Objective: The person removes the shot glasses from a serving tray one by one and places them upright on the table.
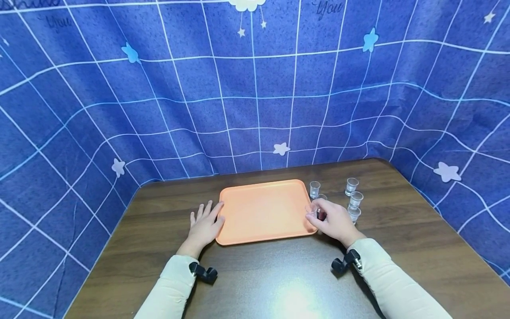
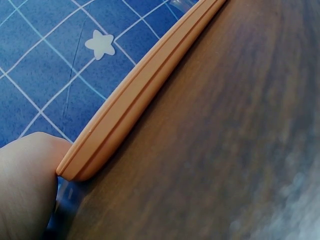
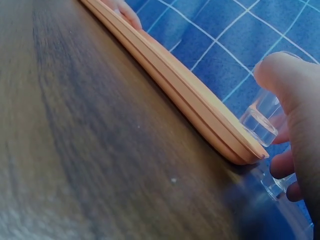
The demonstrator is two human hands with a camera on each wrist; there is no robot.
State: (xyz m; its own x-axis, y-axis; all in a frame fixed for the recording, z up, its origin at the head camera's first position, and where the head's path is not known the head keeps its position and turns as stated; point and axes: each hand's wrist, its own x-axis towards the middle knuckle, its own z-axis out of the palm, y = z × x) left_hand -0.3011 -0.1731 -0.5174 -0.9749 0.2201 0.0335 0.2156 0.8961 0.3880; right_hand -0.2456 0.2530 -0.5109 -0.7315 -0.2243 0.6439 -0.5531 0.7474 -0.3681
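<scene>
An orange rectangular tray (image 1: 263, 212) lies on the wooden table. My left hand (image 1: 204, 228) rests at its left edge with fingers spread, the thumb side touching the rim. Over the tray's right edge, my right hand (image 1: 334, 219) pinches a small clear shot glass (image 3: 260, 125) between thumb and fingers. The base of that glass is close to the rim; whether it touches the tray I cannot tell. Just beyond the right hand stands another shot glass (image 1: 314, 189), and one more (image 1: 322, 196) is partly hidden behind the hand.
Right of the right hand, a loose column of shot glasses stands: a far one (image 1: 352, 186), a middle one (image 1: 356, 199) and a near one (image 1: 354, 214). A blue curtain (image 1: 255, 110) with white lines and stars borders the brown table (image 1: 279, 274) at the back and sides.
</scene>
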